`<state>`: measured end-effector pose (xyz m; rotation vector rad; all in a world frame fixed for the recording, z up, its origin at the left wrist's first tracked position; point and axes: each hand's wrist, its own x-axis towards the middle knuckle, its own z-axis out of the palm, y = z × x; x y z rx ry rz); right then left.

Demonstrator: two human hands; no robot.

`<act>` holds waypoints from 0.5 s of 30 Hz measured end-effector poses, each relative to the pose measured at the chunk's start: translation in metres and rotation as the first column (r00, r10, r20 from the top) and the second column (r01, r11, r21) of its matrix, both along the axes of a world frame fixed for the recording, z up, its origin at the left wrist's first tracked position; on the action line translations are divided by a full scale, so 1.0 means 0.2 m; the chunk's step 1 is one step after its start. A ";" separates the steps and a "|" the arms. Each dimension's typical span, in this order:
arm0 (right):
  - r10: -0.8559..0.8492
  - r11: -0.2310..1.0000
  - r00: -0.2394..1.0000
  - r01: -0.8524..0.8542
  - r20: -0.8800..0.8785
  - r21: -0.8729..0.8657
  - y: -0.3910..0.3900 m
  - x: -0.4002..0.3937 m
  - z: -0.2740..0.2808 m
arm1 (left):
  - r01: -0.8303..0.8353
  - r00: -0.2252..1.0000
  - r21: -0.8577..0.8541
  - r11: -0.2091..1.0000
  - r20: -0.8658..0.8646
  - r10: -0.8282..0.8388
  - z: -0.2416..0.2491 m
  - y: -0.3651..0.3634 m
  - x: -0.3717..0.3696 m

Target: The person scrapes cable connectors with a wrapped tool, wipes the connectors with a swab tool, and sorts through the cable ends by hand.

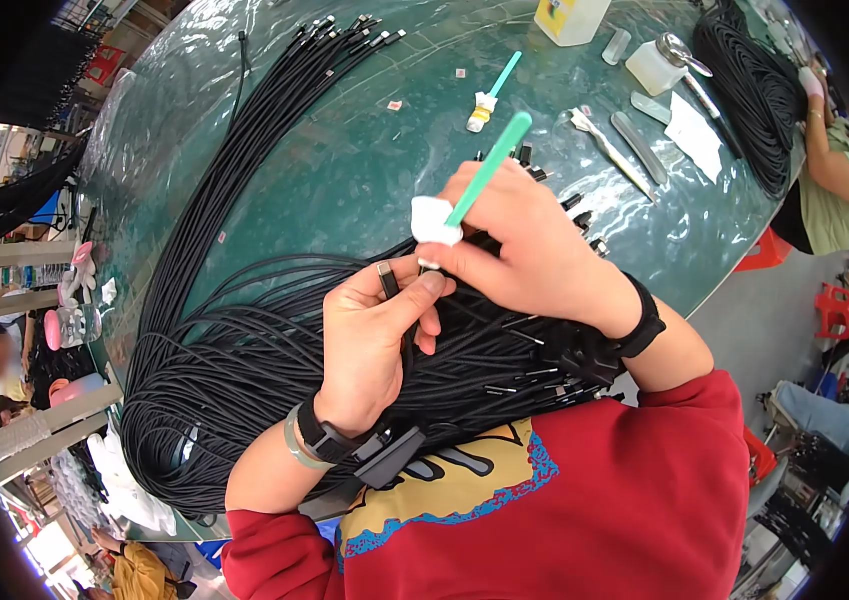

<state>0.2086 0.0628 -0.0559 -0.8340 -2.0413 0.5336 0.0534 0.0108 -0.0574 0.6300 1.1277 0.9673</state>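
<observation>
My left hand (369, 335) is closed, pinching a black cable whose connector end (387, 280) sticks up between the fingers. Just right of it, my right hand (529, 240) grips a green stick (489, 170) with a white cloth wad (434, 220) at its lower end. The fingertips of both hands meet close together at the left thumb, where the cable's other details are hidden. Beneath both hands spreads a large bundle of black cables (254, 345), their connector ends partly showing at the right.
Finished-looking cable ends (344, 40) fan out on the green table (344, 170). Beyond my hands lie another green stick (506, 75), tweezers (614, 150), a clear bottle (656, 68) and a white cloth (692, 135). A coiled cable bundle (744, 100) and a person (839, 180) are at right.
</observation>
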 end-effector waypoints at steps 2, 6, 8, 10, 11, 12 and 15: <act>-0.015 0.994 0.999 0.011 -0.041 -0.106 0.00 0.02 0.01 | -0.001 1.000 -0.004 1.000 -0.005 0.001 0.00 0.00 0.00; -0.028 0.959 0.993 -0.005 -0.111 -0.283 0.03 0.03 0.02 | 0.019 0.999 -0.014 1.000 -0.030 -0.019 0.01 0.00 0.00; 0.026 0.971 0.994 -0.050 -0.106 -0.232 0.03 0.01 0.00 | 0.022 0.999 -0.027 0.999 -0.031 -0.023 0.00 0.00 0.01; 0.039 0.966 0.995 -0.060 -0.090 -0.251 0.03 0.04 0.01 | 0.012 0.999 -0.042 0.999 -0.033 -0.013 0.00 0.00 0.00; 0.056 0.960 0.996 -0.073 -0.072 -0.270 0.04 0.06 0.02 | 0.008 0.999 -0.039 0.999 -0.033 -0.009 0.00 0.00 0.00; 0.072 0.954 0.996 -0.085 -0.056 -0.289 0.04 0.06 0.03 | 0.014 1.000 -0.037 0.999 -0.028 -0.015 0.01 0.00 0.00; 0.064 0.963 0.995 -0.082 -0.075 -0.258 0.05 0.04 0.02 | 0.031 0.999 -0.041 0.999 -0.014 -0.032 0.01 0.00 0.00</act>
